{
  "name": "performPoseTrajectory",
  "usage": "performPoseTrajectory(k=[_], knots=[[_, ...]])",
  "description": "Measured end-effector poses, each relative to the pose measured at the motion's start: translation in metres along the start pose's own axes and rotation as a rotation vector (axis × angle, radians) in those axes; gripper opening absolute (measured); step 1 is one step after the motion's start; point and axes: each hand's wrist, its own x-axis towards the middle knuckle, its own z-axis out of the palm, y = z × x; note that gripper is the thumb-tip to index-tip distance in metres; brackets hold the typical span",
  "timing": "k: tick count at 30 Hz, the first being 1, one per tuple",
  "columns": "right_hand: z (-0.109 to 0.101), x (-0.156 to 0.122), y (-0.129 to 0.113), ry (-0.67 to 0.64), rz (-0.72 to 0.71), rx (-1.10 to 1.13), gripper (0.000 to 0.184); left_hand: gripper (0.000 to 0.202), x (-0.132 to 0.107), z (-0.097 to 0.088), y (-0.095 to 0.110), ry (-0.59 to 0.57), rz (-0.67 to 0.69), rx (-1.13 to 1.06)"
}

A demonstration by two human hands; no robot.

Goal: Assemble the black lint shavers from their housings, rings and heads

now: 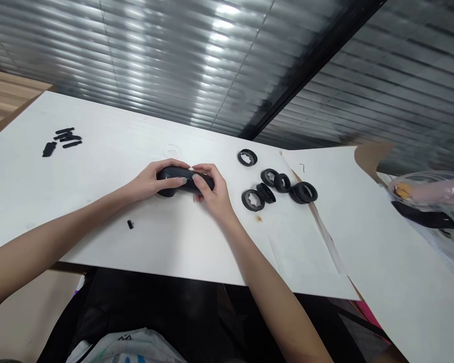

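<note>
Left hand (151, 180) and right hand (212, 194) grasping a smooth, curved matte-black plastic handle (183, 181); ribbed black plastic rings (276, 189) just beside it

Small assembly bench here, a workshop corner rather than a home. The white table (109, 166) is bare sheeting, and a second white sheet (382, 242) overlaps it on the right, with brown cardboard (371, 154) showing at its far edge. Black plastic rings (252, 199) lie in a loose cluster, loose parts laid out in the open. Small black strips (66, 137) sit grouped at the far left. A black casing (185, 181) of the same plastic is at the middle. At the right edge there is a clear bag (431, 194), its contents blurred. Behind it all runs a grey ribbed wall (174, 55), plain and industrial.
</note>
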Motion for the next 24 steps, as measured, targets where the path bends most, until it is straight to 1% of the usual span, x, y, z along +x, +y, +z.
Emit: performPoseTrajectory(k=[7,11,18,21,24], knots=[[0.0009,-0.0007,-0.0038,-0.012,0.013,-0.032,0.061,0.042,-0.0008,0.0011,0.0008,0.020,0.035,0.024],[-0.0002,-0.0002,-0.0029,-0.016,0.012,-0.050,0.061,0.043,-0.0009,0.0020,0.0003,0.027,0.037,0.026],[-0.0015,-0.0028,-0.0062,-0.034,-0.032,-0.032,0.052,0.049,-0.0024,0.0027,0.0029,0.027,0.022,0.027],[-0.0023,-0.0039,-0.0082,-0.064,-0.058,-0.032,0.055,0.050,-0.0032,0.0038,0.0045,0.023,0.024,0.031],[-0.0039,-0.0046,-0.0070,-0.084,-0.053,-0.028,0.057,0.050,-0.0038,0.0050,0.0054,0.016,0.026,0.032]])
